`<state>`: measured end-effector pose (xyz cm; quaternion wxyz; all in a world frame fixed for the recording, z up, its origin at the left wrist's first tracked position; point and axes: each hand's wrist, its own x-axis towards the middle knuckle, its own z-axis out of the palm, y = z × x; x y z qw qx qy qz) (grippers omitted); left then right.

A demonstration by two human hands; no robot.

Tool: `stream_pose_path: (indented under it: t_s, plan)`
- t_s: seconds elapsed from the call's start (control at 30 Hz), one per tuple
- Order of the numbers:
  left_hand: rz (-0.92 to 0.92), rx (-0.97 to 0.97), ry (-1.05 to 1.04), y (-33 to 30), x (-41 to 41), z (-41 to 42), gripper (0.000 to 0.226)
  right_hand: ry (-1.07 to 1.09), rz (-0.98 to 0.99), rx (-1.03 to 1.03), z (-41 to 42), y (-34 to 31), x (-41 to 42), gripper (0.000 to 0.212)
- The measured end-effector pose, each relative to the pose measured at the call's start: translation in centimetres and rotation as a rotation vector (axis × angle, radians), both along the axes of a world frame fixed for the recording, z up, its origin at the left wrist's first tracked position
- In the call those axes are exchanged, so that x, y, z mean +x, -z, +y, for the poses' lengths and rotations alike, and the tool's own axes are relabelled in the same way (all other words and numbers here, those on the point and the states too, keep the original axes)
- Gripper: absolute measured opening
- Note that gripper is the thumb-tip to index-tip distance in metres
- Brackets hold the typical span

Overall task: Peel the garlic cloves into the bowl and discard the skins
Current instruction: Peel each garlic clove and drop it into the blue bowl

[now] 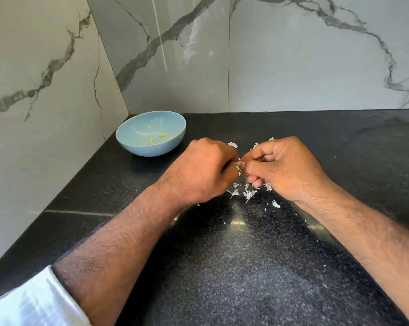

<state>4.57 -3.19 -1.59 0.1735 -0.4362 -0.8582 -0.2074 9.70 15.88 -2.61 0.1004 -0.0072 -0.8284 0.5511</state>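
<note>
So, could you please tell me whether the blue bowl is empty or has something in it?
Not empty: the blue bowl holds a few small yellowish pieces.

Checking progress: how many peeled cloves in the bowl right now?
3, as far as visible: small yellowish pieces on the floor of the blue bowl, one front-centre, one behind it, one by the right wall. Others may be too small to tell.

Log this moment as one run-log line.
step: peeling | left hand and right hand: pinch garlic clove | bowl: few peeled pieces | skins: loose on counter
</note>
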Motion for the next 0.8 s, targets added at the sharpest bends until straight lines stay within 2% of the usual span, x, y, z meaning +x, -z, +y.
stream_pose_path:
  t_s: [0.2,0.27,0.43,0.63,0.8]
  plan:
    - [0.168,-0.035,-0.067,0.1,0.8,1.1,0.018,0.009,-0.050,-0.136,-0.1,0.0,0.0,0.005]
    - [0.089,0.026,-0.096,0.3,0.6,1.0,0.017,-0.001,-0.067,-0.199,0.1,-0.2,0.0,0.005]
    - [-0.356,0.260,-0.065,0.5,-0.3,-0.3,0.010,-0.096,-0.130,-0.338,0.6,-0.3,0.0,0.010]
    - [-0.469,0.302,-0.016,0.2,-0.6,-0.9,0.012,-0.180,-0.244,-0.448,0.9,-0.4,-0.1,0.013]
    - [-0.469,0.280,-0.189,-0.3,-1.1,-1.6,0.011,-0.304,-0.277,-0.628,1.3,-1.4,0.2,0.021]
